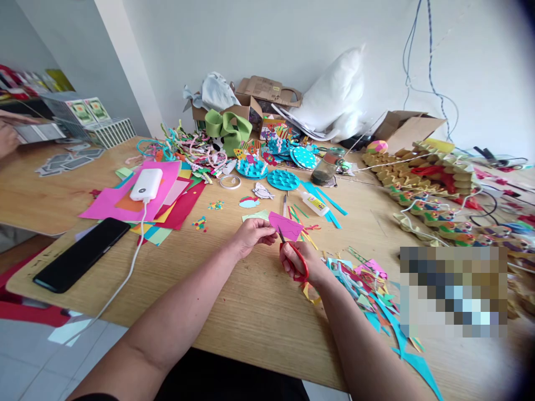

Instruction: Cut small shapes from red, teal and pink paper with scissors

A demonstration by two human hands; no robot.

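Note:
My left hand (256,233) pinches the left edge of a small magenta piece of paper (287,225) with faint lines drawn on it. In my right hand (295,259) is a pair of red-handled scissors (304,266), my fingers through the loops. The dark blades point up and left against the paper's lower left edge; whether they are cutting cannot be made out. Just beyond the paper lie a pen (285,205), a white glue bottle (315,203), a pale green paper piece (257,215) and two fish cut-outs, one white (263,191) and one red and blue (249,201).
Coloured paper sheets (125,196) carry a white power bank (146,184), with a black phone (81,253) nearer me. Paper scraps (368,295) spread at right beside egg-carton crafts (418,172). A glass jar (329,166) and blue discs (283,179) stand behind. Another person's hand (12,125) shows far left.

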